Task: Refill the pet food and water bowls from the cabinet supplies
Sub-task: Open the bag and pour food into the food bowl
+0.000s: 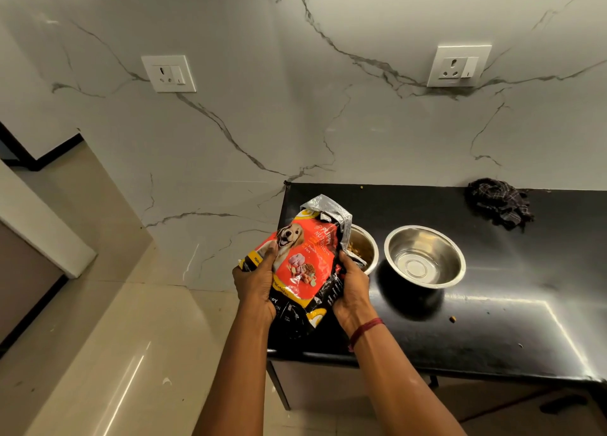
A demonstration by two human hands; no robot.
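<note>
The left hand (254, 283) and right hand (353, 287) are both closed around the sides of the food bag (303, 264), which is tilted with its torn silver mouth over the food bowl (366, 248). Kibble shows inside that bowl, so the food pour looks to be the step in hand. Just right of the food bowl, the water bowl (425, 256) looks dry. Next would be righting the bag without spilling onto the counter (492, 320).
</note>
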